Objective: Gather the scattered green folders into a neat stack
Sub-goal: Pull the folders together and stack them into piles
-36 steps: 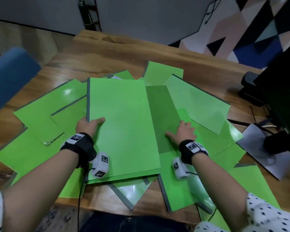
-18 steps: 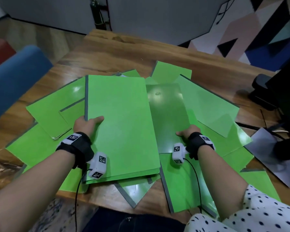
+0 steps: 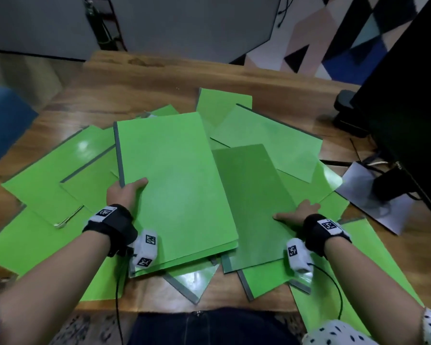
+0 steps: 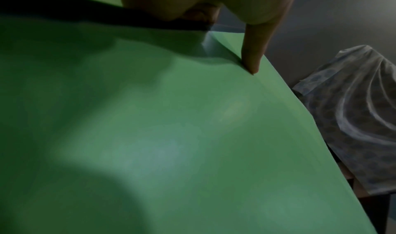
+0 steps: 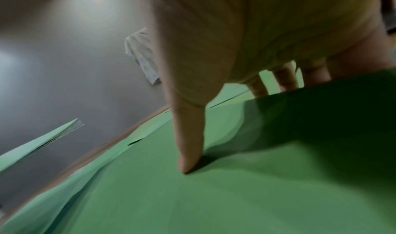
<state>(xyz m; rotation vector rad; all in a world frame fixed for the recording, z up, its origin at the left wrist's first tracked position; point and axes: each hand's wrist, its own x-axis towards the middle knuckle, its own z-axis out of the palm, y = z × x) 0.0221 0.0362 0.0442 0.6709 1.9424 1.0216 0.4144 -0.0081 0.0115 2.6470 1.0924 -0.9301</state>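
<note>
Several green folders lie scattered and overlapping on the wooden table (image 3: 159,80). My left hand (image 3: 127,192) grips the left edge of a small stack of bright green folders (image 3: 179,185), thumb (image 4: 252,59) on the top cover (image 4: 171,136), fingers hidden beneath. My right hand (image 3: 299,215) holds the right edge of a darker green folder (image 3: 254,202) lying just right of the stack. Its thumb (image 5: 190,144) presses on the cover (image 5: 235,195), and its fingers (image 5: 285,80) curl under the edge. More folders (image 3: 47,175) spread out to the left, to the far right (image 3: 271,140) and beneath.
A black monitor (image 3: 408,108) stands at the right with its base on a white sheet (image 3: 366,195) and cables beside it. A blue chair (image 3: 2,120) is at the left. The table's near edge (image 3: 221,302) runs just in front of my body.
My right hand went from lying flat on the darker folder to gripping its right edge, and that folder has shifted nearer to me. The left hand keeps its hold on the stack.
</note>
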